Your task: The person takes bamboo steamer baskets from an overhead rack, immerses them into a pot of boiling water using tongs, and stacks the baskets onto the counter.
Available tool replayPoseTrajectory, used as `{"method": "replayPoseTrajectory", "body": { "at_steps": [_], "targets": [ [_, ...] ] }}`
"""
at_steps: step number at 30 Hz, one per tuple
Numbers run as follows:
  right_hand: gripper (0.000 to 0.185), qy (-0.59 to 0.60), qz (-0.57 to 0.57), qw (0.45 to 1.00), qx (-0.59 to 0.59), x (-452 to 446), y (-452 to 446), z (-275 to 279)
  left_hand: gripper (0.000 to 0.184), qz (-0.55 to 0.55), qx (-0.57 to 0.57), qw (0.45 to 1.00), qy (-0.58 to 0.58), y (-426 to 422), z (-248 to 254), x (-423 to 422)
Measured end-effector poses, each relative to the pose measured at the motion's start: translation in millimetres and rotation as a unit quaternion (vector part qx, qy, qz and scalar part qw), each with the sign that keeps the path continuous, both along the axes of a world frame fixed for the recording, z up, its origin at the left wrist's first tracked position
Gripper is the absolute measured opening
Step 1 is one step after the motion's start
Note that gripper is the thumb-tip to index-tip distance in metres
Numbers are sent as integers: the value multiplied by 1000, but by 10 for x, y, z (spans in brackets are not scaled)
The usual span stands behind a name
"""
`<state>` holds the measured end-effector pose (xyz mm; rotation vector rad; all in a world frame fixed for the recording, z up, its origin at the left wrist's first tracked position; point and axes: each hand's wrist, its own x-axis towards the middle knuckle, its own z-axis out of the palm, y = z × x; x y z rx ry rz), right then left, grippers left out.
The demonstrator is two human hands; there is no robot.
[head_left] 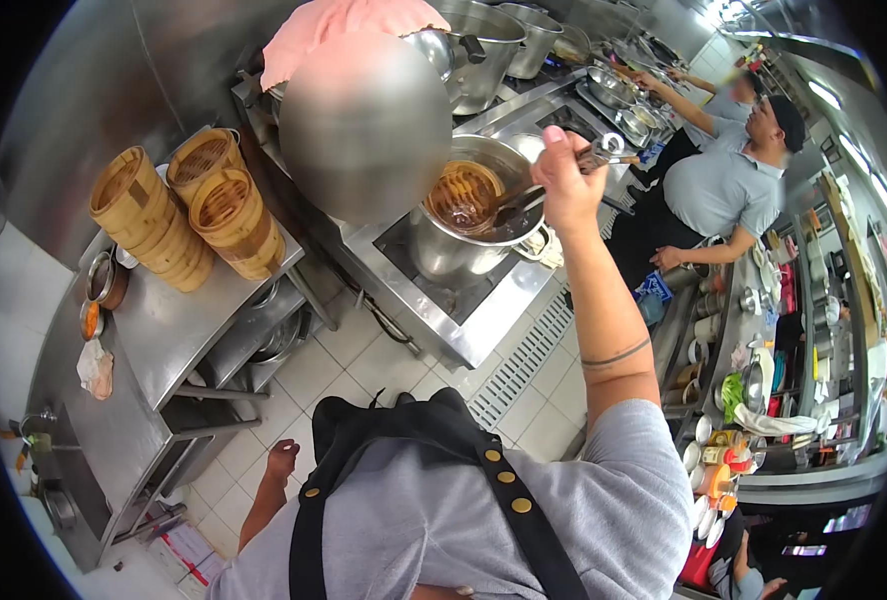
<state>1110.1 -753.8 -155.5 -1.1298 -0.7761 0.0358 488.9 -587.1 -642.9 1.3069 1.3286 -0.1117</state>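
Note:
My right hand is raised over the stove and closed around the handle of metal tongs. The tongs slope down to the left into a large steel pot. Inside the pot sits a round bamboo steamer basket, tilted, with dark brownish liquid beside it. Where the tongs' tips meet the basket is hard to make out. My left hand hangs low at my side above the tiled floor, its fingers curled in and nothing visible in them.
Stacked bamboo steamers stand on a steel counter at left, near a pink-white cloth. More pots occupy the stove's back. A blurred oval covers part of the stove. Co-workers stand at right, by loaded shelves.

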Motion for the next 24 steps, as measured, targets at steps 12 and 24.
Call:
{"method": "replayPoseTrajectory", "body": {
  "at_steps": [12, 24],
  "targets": [
    [37, -54, -57, 981, 177, -559, -290, 262, 34, -24, 27, 999, 21, 624, 209, -271],
    [41, -191, -154, 961, 129, -1197, 7, 222, 29, -54, 46, 997, -39, 957, -62, -1185]
  ]
}}
